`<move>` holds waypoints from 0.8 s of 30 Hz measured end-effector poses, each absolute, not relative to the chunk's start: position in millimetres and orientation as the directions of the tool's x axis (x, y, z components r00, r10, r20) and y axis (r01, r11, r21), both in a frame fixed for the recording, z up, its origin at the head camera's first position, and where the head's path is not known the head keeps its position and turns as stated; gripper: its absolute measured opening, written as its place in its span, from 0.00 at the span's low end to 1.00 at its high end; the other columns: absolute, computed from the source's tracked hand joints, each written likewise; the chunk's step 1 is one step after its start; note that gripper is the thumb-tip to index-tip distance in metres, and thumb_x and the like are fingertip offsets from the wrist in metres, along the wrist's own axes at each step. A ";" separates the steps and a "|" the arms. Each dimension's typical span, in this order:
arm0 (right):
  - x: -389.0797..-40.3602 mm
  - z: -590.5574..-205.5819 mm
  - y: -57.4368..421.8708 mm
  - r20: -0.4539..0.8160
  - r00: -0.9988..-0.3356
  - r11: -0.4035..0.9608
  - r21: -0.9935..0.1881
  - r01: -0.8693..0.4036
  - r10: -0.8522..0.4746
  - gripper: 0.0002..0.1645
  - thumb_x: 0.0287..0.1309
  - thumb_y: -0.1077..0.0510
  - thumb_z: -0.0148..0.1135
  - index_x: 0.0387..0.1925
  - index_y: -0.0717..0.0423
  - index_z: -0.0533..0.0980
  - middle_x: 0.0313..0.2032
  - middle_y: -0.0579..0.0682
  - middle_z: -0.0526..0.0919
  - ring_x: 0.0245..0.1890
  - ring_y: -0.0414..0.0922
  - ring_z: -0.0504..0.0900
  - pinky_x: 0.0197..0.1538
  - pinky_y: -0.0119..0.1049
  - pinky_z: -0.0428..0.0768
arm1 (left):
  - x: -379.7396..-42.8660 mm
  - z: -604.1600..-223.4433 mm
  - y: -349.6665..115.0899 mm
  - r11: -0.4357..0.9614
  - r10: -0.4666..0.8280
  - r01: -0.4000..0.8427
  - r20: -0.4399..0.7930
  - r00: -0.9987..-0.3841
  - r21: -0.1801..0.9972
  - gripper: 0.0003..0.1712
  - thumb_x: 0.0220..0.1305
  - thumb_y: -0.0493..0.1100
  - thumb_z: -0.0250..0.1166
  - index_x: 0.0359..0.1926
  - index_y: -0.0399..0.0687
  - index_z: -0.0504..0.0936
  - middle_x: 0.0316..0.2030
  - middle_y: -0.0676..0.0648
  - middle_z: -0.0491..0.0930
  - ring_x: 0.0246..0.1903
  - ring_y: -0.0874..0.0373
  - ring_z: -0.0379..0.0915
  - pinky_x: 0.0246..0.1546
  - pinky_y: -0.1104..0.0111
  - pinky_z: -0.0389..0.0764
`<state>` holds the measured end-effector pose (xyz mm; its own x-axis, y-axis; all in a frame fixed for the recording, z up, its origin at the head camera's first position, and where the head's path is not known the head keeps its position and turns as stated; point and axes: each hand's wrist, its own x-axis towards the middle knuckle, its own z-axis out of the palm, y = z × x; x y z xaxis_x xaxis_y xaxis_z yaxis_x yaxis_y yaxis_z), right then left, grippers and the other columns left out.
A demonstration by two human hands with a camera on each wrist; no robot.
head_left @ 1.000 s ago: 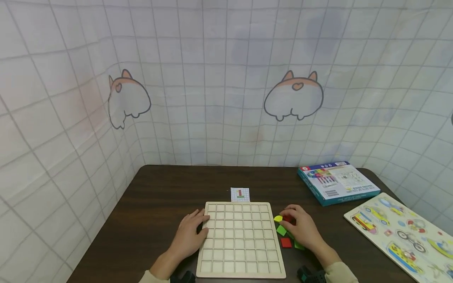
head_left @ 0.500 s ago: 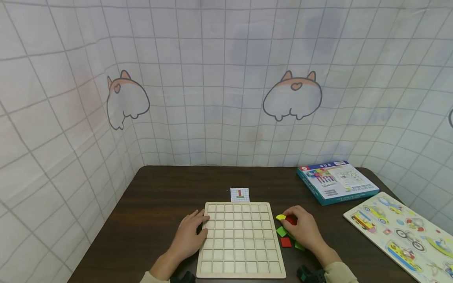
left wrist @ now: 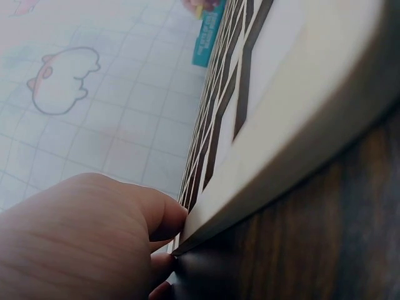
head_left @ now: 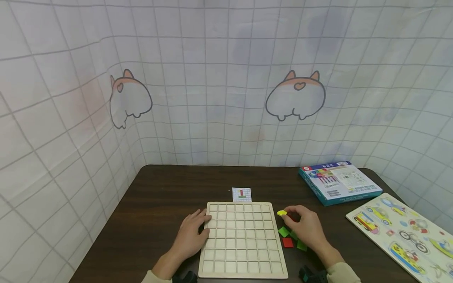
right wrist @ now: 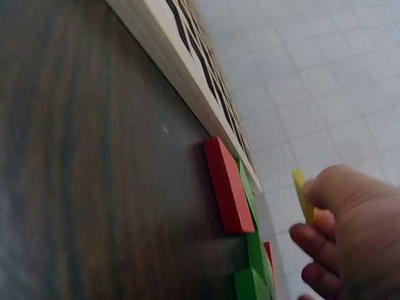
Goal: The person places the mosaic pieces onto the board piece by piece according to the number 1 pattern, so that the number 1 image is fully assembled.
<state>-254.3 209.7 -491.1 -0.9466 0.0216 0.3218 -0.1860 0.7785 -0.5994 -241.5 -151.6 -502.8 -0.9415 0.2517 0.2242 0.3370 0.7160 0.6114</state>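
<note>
A pale wooden grid board (head_left: 244, 234) lies on the dark table, its cells bare. My left hand (head_left: 191, 234) rests at its left edge; in the left wrist view the thumb (left wrist: 165, 212) touches the frame. Right of the board, my right hand (head_left: 306, 228) pinches a yellow tile (head_left: 281, 213) between thumb and fingers; the right wrist view shows this yellow tile (right wrist: 303, 197) raised above the other pieces. Below the hand lie several green tiles (head_left: 284, 231) and a red square tile (head_left: 288, 242). More red (head_left: 293, 216) shows behind the fingers, partly hidden.
A small printed grid card (head_left: 242, 194) with a red and green figure lies at the board's far edge. At the right are a teal game box (head_left: 339, 182) and a picture board (head_left: 403, 236). A white gridded curtain (head_left: 226, 98) stands behind the table.
My right hand has picked the yellow tile up off the pile and shifted slightly away from the green tiles, which show more fully now. The left hand stays at the board's edge.
</note>
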 end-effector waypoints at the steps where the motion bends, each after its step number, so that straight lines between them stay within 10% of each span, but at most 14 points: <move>1: -253.7 -489.6 207.6 0.323 -0.946 0.773 -0.602 -0.200 0.007 0.10 0.55 0.56 0.71 0.40 0.51 0.84 0.36 0.46 0.83 0.32 0.41 0.76 0.36 0.34 0.79 | -241.5 -502.6 -151.5 0.715 0.253 0.340 0.227 -0.941 0.611 0.21 0.66 0.39 0.61 0.59 0.43 0.79 0.67 0.39 0.68 0.69 0.41 0.57 0.70 0.41 0.51; 24: -256.9 -449.9 125.6 0.339 -0.895 0.656 -0.610 -0.445 -0.291 0.09 0.56 0.56 0.71 0.40 0.47 0.85 0.39 0.38 0.84 0.47 0.45 0.80 0.53 0.50 0.81 | -239.9 -502.6 -150.8 0.726 0.245 0.334 0.228 -0.942 0.601 0.20 0.66 0.40 0.61 0.58 0.43 0.80 0.66 0.38 0.69 0.69 0.41 0.58 0.69 0.41 0.52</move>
<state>-256.9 125.6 -449.9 -0.8947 -0.2913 0.3388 -0.4445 0.6563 -0.6096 -239.9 -150.8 -502.6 -0.9423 0.2451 0.2282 0.3343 0.7259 0.6011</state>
